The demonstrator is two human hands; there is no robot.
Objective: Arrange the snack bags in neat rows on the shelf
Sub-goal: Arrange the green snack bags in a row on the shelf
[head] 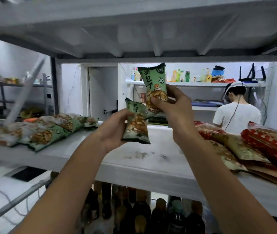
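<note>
Two green snack bags up, one per hand

Center frame, above the white shelf: left hand grips the lower green bag, right hand pinches the upper green bag upright (they overlap a bit). Row of green bags lies left, red bags piled right.

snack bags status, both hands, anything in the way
Left hand grips lower green bag, right hand holds upper green bag, both above shelf. Green row left, red bags right; gap between unobstructed.

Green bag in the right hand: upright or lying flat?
Upright, leaning slightly: the right hand grips the green bag low down, above the shelf.
</note>
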